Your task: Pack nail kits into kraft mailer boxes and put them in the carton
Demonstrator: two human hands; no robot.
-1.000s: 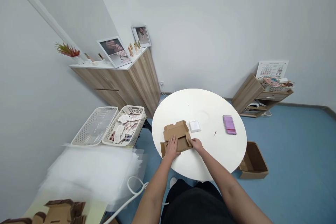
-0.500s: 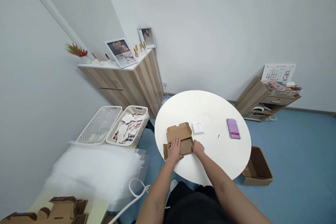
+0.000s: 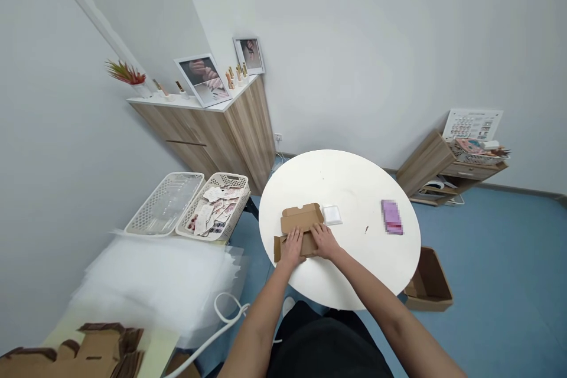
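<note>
Head view; left hand, right hand on cardboard box; white table

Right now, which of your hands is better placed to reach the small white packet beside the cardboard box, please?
Probably your right hand: it rests on the cardboard box closest to the white packet, while your left hand sits further off.

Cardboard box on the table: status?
Left hand and right hand pressing on box. Cardboard box partly folded, on white table. White square just right of it.
</note>
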